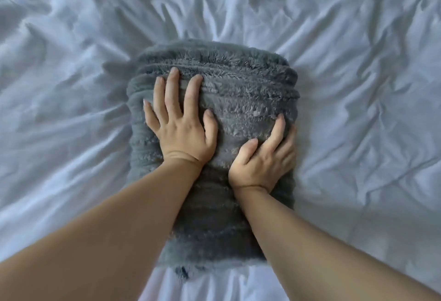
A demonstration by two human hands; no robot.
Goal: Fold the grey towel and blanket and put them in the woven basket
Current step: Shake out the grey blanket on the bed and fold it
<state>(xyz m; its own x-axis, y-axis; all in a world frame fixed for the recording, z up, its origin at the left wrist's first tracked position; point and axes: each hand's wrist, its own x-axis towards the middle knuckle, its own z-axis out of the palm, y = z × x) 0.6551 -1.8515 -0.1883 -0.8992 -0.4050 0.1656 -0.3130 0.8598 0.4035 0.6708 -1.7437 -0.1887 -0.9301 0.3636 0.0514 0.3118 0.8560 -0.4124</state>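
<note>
A fluffy grey blanket (238,81) lies folded into a thick stack in the middle of the bed. My left hand (181,121) presses flat on its top with fingers spread and straight. My right hand (265,157) sits at the stack's right edge, thumb and forefinger on top, the other fingers curled round the side of the folded layers. Neither a towel nor a woven basket is in view.
A crumpled white bedsheet (358,86) covers the whole bed around the blanket, with soft wrinkles on every side.
</note>
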